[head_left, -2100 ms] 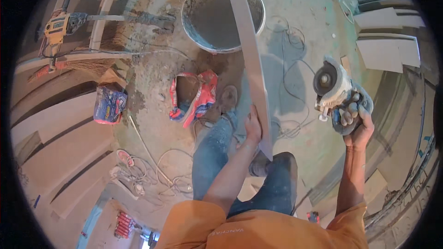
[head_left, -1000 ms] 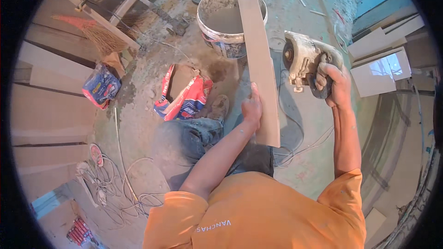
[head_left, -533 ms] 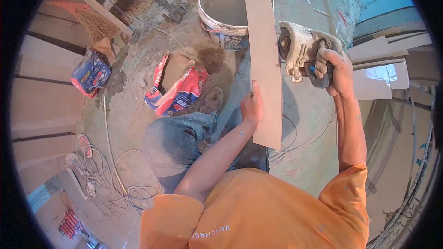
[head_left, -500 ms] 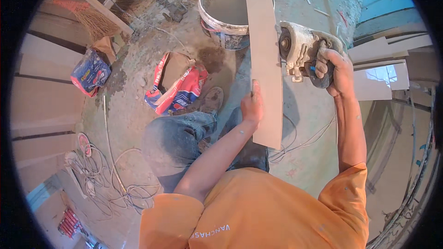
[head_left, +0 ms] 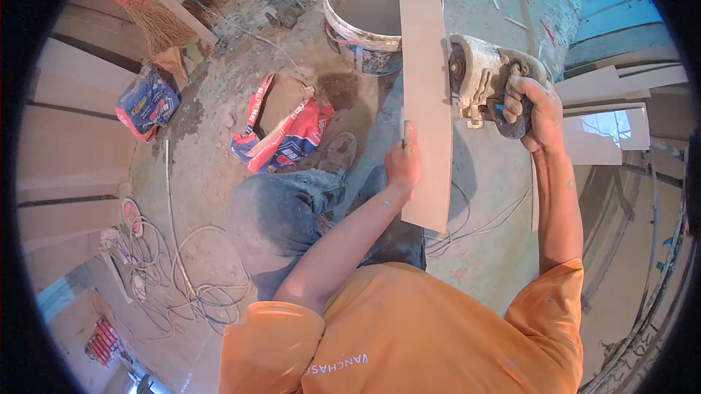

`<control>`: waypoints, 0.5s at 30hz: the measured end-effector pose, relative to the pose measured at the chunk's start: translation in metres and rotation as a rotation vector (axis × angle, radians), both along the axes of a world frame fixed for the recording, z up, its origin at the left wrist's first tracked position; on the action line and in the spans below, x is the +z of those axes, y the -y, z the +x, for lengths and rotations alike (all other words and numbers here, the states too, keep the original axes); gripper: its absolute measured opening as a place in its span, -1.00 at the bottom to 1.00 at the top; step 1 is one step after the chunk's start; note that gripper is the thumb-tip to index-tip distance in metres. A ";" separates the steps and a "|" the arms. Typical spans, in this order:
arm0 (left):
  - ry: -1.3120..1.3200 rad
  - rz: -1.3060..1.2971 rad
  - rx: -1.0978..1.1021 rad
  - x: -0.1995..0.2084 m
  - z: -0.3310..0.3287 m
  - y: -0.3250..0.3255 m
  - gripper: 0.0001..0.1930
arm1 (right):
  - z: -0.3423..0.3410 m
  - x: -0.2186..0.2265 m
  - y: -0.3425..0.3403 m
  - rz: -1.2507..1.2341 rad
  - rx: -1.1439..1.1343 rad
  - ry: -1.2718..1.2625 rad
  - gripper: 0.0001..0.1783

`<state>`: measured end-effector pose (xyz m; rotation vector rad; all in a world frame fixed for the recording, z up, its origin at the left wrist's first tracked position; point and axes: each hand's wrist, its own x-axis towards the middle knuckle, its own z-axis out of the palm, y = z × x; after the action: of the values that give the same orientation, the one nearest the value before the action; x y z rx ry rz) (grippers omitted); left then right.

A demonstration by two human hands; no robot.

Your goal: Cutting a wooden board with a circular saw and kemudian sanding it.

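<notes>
A long, narrow beige strip, apparently tile (head_left: 427, 94), stands lengthwise in front of me, its near end over my thigh. My left hand (head_left: 404, 164) grips its left edge near the lower end, thumb pointing up along it. My right hand (head_left: 535, 105) is wrapped round the handle of a dusty handheld power cutter (head_left: 485, 73). The cutter's round, dark front part lies right against the strip's right edge. Whether the blade touches the strip cannot be made out. Small nicks show along that edge.
Beyond the strip stands a mortar-smeared bucket (head_left: 361, 32) of grey liquid. An open red-and-blue bag (head_left: 292, 127) lies by my foot, with another bag (head_left: 148, 102) farther left. Coiled cables (head_left: 157, 277) are at left; pale panels (head_left: 602, 131) lean at right.
My view has tilted slightly, so the bucket and bags appear a little shifted. Both hands keep their holds, and the cutter stays beside the strip's right edge.
</notes>
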<state>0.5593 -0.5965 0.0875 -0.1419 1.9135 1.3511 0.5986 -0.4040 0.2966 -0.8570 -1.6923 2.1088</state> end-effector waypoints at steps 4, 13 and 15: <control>-0.064 -0.001 0.017 -0.003 0.002 0.000 -0.15 | 0.001 0.000 0.003 0.001 0.005 -0.012 -0.87; -0.028 0.001 0.006 0.012 0.000 0.000 -0.11 | -0.004 0.001 0.011 0.028 -0.018 0.016 -0.89; -0.027 -0.010 -0.007 0.010 0.000 0.001 -0.10 | -0.003 0.000 0.011 0.022 -0.024 0.025 -0.90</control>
<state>0.5592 -0.5971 0.0977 -0.1225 1.9423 1.3451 0.5953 -0.4149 0.2971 -0.8973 -1.7053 2.0685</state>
